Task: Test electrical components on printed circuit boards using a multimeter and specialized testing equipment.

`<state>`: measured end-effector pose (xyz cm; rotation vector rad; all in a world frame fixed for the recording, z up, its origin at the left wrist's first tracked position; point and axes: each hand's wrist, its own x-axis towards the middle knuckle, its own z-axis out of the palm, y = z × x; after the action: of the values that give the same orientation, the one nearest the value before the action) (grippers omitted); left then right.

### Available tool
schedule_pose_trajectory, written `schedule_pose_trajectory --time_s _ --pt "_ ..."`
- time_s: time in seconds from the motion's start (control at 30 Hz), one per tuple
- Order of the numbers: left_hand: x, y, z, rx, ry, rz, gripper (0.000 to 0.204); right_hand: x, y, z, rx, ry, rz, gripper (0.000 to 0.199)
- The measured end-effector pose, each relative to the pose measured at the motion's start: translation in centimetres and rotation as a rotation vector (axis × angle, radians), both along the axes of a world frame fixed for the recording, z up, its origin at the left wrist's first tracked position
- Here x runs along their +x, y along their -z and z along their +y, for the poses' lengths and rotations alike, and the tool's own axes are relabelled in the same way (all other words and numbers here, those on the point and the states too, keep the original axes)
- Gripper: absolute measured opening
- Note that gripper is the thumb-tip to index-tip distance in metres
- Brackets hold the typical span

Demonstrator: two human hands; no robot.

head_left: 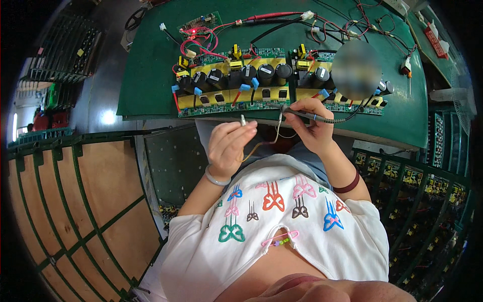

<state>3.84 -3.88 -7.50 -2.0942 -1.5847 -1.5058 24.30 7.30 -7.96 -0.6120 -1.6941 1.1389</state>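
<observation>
My right hand (318, 128) is closed round a dark test probe (301, 114), whose thin tip points left along the near edge of the left circuit board (221, 108). I cannot tell whether the tip touches the board. A black cable runs from the probe to the right. My left hand (227, 146) is closed on a small white-tipped connector (243, 120), held upright just in front of the board. A thin pale wire (276, 135) hangs in a loop between the two hands. Black capacitors (216, 78) and blue-ended leads (244, 87) stand on the board.
A second circuit board (314, 94) lies to the right, partly hidden by a blurred patch. Behind is a small board (198, 25) with a lit red light. Loose wires (347, 30) cross the green table (146, 75). Racks of boards (412, 181) stand at right; wooden panels (108, 166) stand at left.
</observation>
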Motion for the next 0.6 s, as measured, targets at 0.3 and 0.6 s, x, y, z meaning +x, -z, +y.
schedule_pose_trajectory --time_s 0.3,0.6 --pt "-0.4 -0.5 1.2 0.008 0.116 0.035 0.019 -0.3 0.2 0.2 0.216 0.067 -0.094 0.023" --pt "0.1 0.3 1.6 0.043 -0.056 0.015 0.023 -0.5 0.2 0.6 0.301 -0.001 -0.102 0.022"
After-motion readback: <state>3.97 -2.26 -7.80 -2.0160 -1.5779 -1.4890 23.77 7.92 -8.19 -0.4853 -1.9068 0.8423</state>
